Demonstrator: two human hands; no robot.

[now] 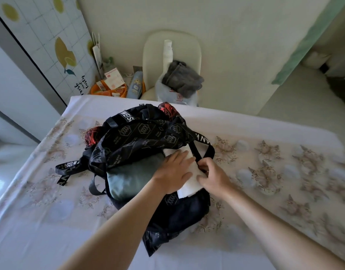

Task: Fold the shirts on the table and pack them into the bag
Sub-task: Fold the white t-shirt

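Note:
A black printed bag (148,137) lies open in the middle of the table (284,172). Inside its mouth sit a folded grey-green shirt (132,176) and a folded white shirt (189,184) beside it. My left hand (173,172) lies flat, fingers spread, across both shirts and presses down on them. My right hand (212,176) pinches the bag's black strap (197,154) at the edge of the white shirt. A red patterned garment (167,110) shows at the bag's far end, partly hidden by the bag.
The table wears a pale floral cloth. Behind it stands a cream chair (171,55) with a grey garment (181,78) on a plastic bag. An orange basket (109,88) of small items sits at the back left, beside a lemon-print panel.

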